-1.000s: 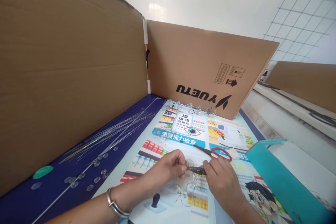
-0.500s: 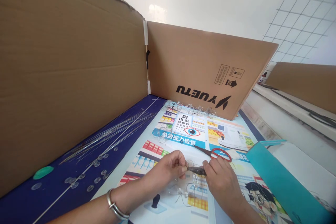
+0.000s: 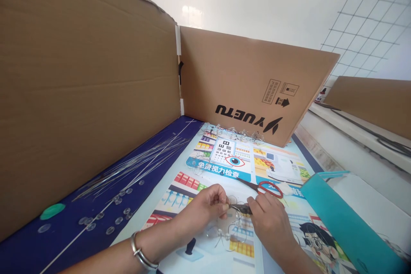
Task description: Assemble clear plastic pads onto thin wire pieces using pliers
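I see the left hand (image 3: 210,202) pinching a looped wire piece (image 3: 227,237), which spreads toward six o'clock above a printed poster (image 3: 180,231); the right hand (image 3: 269,218) clenches dark pliers (image 3: 241,209), their tips at the left fingertips. From the hands, red-handled scissors (image 3: 255,186) lie at one o'clock. At three, an open teal box (image 3: 345,218), white inside, holds thin wire (image 3: 394,245). Loose clear beads (image 3: 119,220) lie around nine.
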Available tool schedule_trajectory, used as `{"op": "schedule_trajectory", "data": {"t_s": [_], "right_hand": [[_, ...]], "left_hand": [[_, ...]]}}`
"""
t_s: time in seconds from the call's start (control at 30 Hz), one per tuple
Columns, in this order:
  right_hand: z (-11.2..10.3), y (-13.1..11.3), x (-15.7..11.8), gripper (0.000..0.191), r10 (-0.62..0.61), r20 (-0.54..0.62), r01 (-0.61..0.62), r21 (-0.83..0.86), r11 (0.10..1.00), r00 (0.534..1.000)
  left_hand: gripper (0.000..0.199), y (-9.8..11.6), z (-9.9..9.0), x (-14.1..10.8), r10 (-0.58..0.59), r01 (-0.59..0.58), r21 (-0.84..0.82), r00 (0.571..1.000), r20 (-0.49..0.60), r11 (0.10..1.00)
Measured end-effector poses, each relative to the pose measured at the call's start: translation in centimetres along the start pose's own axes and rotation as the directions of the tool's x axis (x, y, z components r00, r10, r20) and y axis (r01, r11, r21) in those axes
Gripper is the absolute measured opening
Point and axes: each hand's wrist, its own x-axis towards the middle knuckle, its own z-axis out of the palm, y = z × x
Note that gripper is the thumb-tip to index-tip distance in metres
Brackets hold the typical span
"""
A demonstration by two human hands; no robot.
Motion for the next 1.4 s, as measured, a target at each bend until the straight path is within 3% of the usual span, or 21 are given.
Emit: {"op": "schedule_trajectory", "data": {"t_s": [0.3,0.57,1.4], "right_hand": [[-0.16,-0.06,0.18,0.019,-0.004,-0.002,0.004,0.026,1.0,1.0],[-0.51,0.13,0.33,0.02,-0.051,-0.015,0.05,-0.06,0.997,0.999],[-0.58,-0.19,0.8,0.021,-0.015,0.005,0.015,-0.029,0.999,1.0]], "left_hand": [[0.014,-0.43,-0.2,0.36,-0.021,0.021,-0.043,1.0,-0.002,0.999],[0.013,-0.43,-0.29,0.21,-0.026,0.026,-0.035,1.0,0.001,0.999],[0.016,-0.2,0.06,0.08,-0.02,0.02,-0.013,0.999,-0.034,1.0]]}}
